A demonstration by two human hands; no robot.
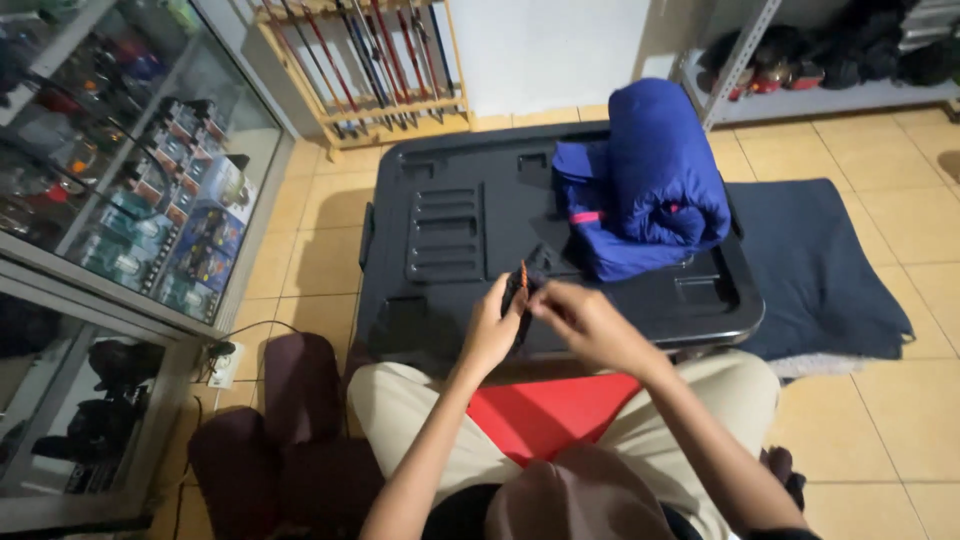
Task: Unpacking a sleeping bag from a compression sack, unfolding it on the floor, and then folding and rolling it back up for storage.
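My left hand (pixel 492 328) and my right hand (pixel 578 315) meet over the near edge of a black plastic box lid (pixel 450 230). Both pinch a small dark strap piece with an orange tip (pixel 522 280). A rolled blue sleeping bag (pixel 655 175) with a pink band lies on the far right of the lid, an arm's length beyond my hands. A red cloth (pixel 545 412) lies across my lap between my beige trouser legs.
A glass display cabinet (pixel 130 220) with boxed goods stands at the left. A wooden rack of poles (pixel 365 65) leans at the far wall. A dark blue mat (pixel 820 265) lies on the tiled floor at right, a metal shelf (pixel 810 60) behind it. Dark maroon cushions (pixel 290 420) lie at my left.
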